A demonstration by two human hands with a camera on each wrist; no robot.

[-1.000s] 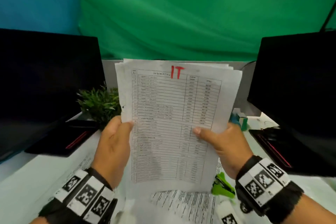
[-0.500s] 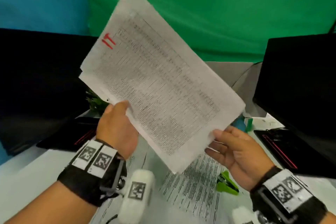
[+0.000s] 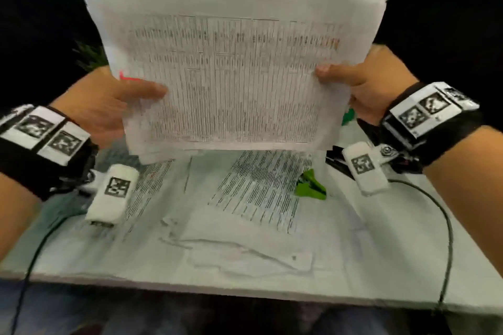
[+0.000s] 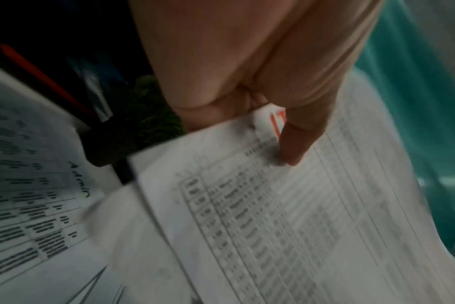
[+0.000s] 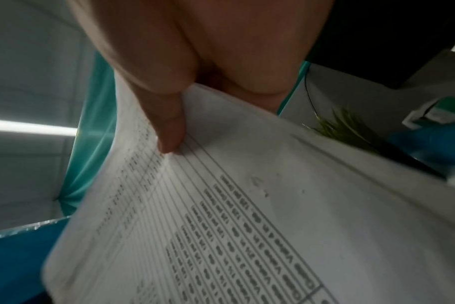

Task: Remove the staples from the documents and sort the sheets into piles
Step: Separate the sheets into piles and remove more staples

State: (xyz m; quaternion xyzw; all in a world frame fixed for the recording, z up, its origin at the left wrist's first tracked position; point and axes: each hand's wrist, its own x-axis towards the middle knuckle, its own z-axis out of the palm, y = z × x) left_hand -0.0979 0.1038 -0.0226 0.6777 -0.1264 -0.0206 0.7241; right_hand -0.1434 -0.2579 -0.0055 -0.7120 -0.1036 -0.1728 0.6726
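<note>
Pinching the document [image 3: 231,76] sideways between them, left hand [image 3: 109,106] and right hand [image 3: 373,81] grip opposite edges.

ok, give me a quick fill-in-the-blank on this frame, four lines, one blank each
1. Both hands hold the stack of papers turned ____, long edge level.
2. The left hand has its thumb beside a ____ "IT" mark.
3. The staple remover on the table is ____ in colour.
4. The right hand pinches the stack's ____ edge.

Missing words: sideways; red; green; right

White sheets [image 3: 231,68]; green staple remover [image 3: 310,186]
</note>
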